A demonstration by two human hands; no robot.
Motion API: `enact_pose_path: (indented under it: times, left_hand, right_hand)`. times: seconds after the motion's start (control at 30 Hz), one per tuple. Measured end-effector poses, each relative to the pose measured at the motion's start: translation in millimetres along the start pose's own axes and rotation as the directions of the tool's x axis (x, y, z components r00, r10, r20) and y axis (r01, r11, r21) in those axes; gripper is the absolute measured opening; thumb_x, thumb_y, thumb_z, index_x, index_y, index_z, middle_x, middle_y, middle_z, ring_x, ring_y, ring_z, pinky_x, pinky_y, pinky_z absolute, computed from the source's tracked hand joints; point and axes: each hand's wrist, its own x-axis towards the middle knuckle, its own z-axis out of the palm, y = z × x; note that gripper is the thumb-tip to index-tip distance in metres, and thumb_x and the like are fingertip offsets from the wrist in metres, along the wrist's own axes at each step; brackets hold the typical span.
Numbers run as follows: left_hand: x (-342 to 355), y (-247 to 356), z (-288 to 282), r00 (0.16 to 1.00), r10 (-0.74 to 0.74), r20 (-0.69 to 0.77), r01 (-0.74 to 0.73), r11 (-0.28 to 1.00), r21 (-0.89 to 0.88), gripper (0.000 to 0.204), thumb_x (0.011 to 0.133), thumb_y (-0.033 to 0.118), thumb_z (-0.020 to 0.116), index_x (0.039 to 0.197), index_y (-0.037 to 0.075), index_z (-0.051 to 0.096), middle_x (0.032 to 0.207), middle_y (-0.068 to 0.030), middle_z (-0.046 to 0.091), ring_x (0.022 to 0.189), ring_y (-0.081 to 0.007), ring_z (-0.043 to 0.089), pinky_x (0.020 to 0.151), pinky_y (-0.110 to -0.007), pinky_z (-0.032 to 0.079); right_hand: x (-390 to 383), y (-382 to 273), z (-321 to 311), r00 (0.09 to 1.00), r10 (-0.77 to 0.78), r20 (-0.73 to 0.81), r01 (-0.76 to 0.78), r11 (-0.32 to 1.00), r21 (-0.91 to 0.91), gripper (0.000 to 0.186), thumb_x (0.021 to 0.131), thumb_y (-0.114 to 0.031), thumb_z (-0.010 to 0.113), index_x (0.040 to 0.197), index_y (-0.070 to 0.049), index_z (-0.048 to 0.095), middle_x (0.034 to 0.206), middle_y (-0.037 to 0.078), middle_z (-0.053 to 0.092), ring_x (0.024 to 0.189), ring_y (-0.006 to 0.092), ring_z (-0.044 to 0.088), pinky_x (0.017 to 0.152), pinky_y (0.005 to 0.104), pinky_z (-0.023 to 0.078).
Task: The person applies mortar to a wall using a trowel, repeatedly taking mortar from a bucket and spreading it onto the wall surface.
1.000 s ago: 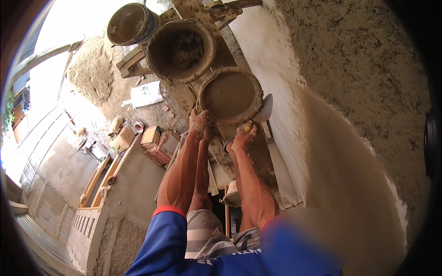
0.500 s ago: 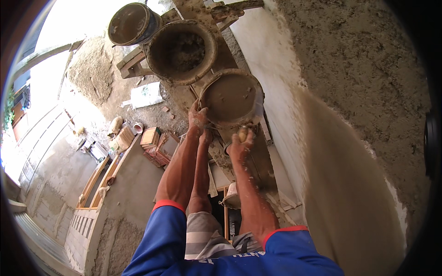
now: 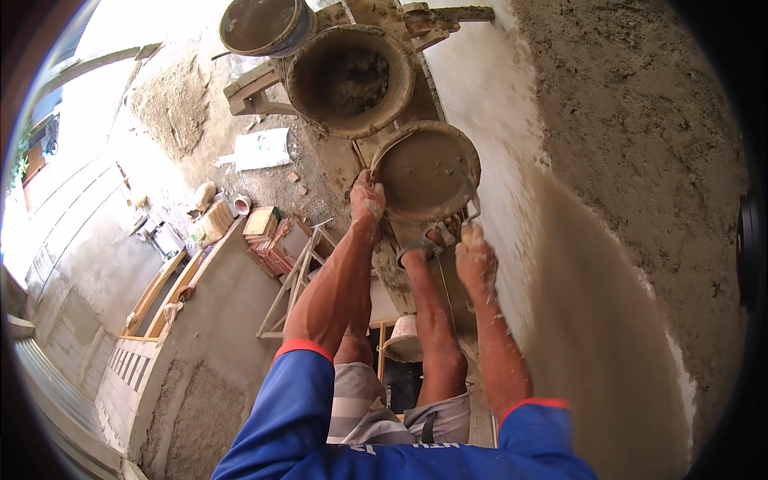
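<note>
My right hand (image 3: 478, 260) is closed on the yellowish handle of a trowel (image 3: 467, 233), at the 5 o'clock side of the nearer round basin (image 3: 412, 214). Its metal shank reaches the basin's 4 o'clock rim; I cannot tell how deep the blade sits in the wet mix (image 3: 424, 172). My left hand (image 3: 368, 196) is clamped on the rim at 8 o'clock. I see the basin standing on a muddy plank (image 3: 458, 296). Just beyond it, toward 11 o'clock, is a larger basin (image 3: 340, 132) holding lumpy mortar (image 3: 364, 84), then a bucket (image 3: 298, 30) at 10 o'clock. A rough wall (image 3: 624, 120) fills 2 to 3 o'clock. Well away, I have a white sack (image 3: 262, 150) at 9 o'clock and stacked tiles (image 3: 272, 244) at 8 o'clock.
</note>
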Motion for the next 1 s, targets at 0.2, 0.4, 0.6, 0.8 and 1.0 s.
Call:
enact_pose_path:
  times: [0.2,0.4,0.6,0.8,1.0]
  left_hand:
    - [7.7,1.3,12.5,1.000,0.006,0.021,-0.003,0.992,-0.129,0.028,0.085,0.012,0.057,0.111,0.009,0.067,0.095,-0.0194,0.070,0.092,-0.0359,0.068,0.081,-0.042,0.051]
    - [8.2,-30.8,-2.2,0.995,-0.043,0.088,0.060,0.979,-0.196,0.032,0.084,0.011,0.061,0.115,0.008,0.066,0.092,-0.0150,0.070,0.086,-0.0233,0.067,0.079,-0.035,0.051]
    - [13.3,-9.2,4.8,0.977,0.006,0.214,0.054,0.961,-0.273,0.034,0.081,0.012,0.063,0.114,0.003,0.065,0.088,-0.0135,0.068,0.080,-0.0211,0.063,0.075,-0.034,0.049]
    - [19.5,-33.9,-11.8,0.972,0.008,0.235,0.063,0.955,-0.292,0.035,0.079,0.014,0.064,0.113,0.002,0.065,0.082,-0.0127,0.066,0.078,-0.0231,0.063,0.074,-0.035,0.050]
    - [8.3,-39.3,18.7,0.998,-0.054,0.015,0.056,0.920,-0.388,0.033,0.083,0.014,0.061,0.114,0.001,0.063,0.096,-0.0170,0.069,0.092,-0.0251,0.065,0.082,-0.036,0.049]
  right_hand:
    - [122.9,19.8,21.6,0.965,-0.256,0.055,0.262,0.937,-0.232,0.018,0.092,-0.013,0.051,0.104,0.000,0.055,0.083,0.029,0.066,0.083,0.0478,0.066,0.070,0.0579,0.051]
    - [65.1,-29.5,44.8,0.933,-0.244,0.264,0.299,0.934,-0.193,0.029,0.088,-0.018,0.062,0.109,0.001,0.053,0.086,0.029,0.066,0.087,0.0495,0.064,0.075,0.0577,0.051]
    - [81.8,13.5,80.0,0.879,-0.471,0.069,0.458,0.796,-0.396,0.026,0.091,-0.014,0.052,0.113,0.000,0.058,0.074,0.017,0.066,0.062,0.0310,0.067,0.052,0.0450,0.052]
    - [62.5,-54.3,29.3,0.759,0.115,0.641,-0.412,0.846,0.337,0.034,0.083,-0.017,0.066,0.111,-0.002,0.054,0.070,0.015,0.061,0.058,0.0286,0.063,0.051,0.0453,0.052]
    - [51.3,-5.4,-37.4,0.950,-0.186,0.252,0.272,0.888,-0.370,0.045,0.088,-0.019,0.058,0.130,-0.006,0.048,0.083,0.024,0.066,0.081,0.0445,0.066,0.073,0.0551,0.053]
